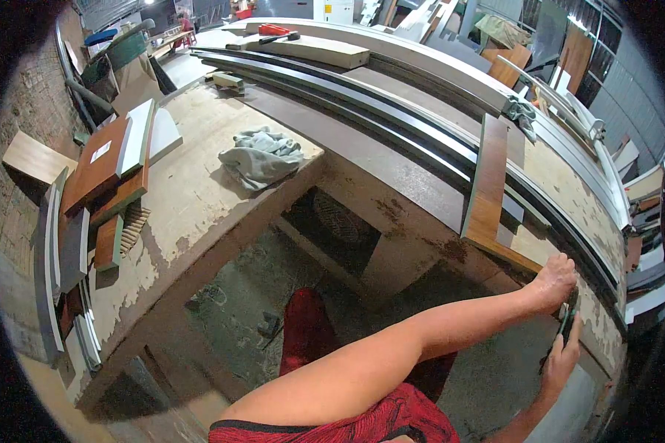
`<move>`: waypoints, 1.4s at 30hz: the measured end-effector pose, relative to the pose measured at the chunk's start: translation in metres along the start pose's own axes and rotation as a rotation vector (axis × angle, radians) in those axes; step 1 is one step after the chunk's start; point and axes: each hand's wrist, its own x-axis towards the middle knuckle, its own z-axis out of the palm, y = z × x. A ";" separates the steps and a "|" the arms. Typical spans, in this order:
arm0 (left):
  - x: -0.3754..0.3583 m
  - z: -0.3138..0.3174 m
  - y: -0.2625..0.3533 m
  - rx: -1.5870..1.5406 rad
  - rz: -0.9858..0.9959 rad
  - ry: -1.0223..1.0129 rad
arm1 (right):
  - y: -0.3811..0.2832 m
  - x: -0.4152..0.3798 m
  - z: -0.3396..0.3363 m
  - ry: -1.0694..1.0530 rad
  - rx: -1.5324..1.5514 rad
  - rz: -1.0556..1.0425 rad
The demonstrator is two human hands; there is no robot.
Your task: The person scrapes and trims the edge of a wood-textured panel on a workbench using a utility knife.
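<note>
At the right side of the bench, my left hand point(556, 284) is closed in a fist near the end of a brown wood-grain strip point(501, 252). What its fingers hold is hidden under them. Just below it, my right hand point(563, 363) is curled around a slim dark tool with a green part point(567, 322), its index finger stretched along it. The tool's upper end reaches close to my left fist. A wider brown wood-grain board point(488, 173) lies across the bench, meeting the strip at a corner.
Long dark metal profiles point(362, 103) run along the bench. A crumpled grey-green cloth point(261, 156) lies on the side table, with stacked boards point(100, 173) at its left edge. A red-handled tool point(275, 30) rests on a timber block point(310, 50) at the back.
</note>
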 end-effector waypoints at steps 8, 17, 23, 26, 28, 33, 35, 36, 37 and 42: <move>0.003 0.017 -0.002 -0.055 0.003 0.048 | 0.005 0.030 0.004 -0.064 0.031 0.033; 0.002 0.012 -0.003 -0.075 0.008 0.067 | 0.000 0.009 -0.004 -0.059 -0.011 0.024; 0.003 0.012 -0.004 -0.021 0.018 0.013 | 0.015 0.038 0.007 -0.023 0.020 -0.016; 0.005 0.020 -0.005 -0.016 0.017 0.040 | 0.012 0.029 0.004 -0.032 0.014 -0.027; 0.002 0.011 -0.004 -0.026 0.019 0.032 | 0.008 0.021 0.003 -0.030 0.016 -0.031; 0.000 0.000 -0.001 0.004 0.003 0.038 | -0.004 0.016 -0.002 -0.041 0.019 0.001; -0.001 -0.002 -0.006 -0.051 0.024 0.082 | -0.002 0.025 -0.001 -0.072 -0.023 -0.020; -0.003 0.009 -0.014 -0.116 0.042 0.123 | -0.002 0.029 -0.006 -0.080 -0.052 -0.012; 0.002 0.022 -0.011 -0.195 0.067 0.161 | -0.037 0.029 -0.013 -0.135 -0.151 0.161; 0.000 -0.014 -0.007 -0.176 0.060 0.085 | -0.028 0.021 -0.003 -0.012 -0.122 0.101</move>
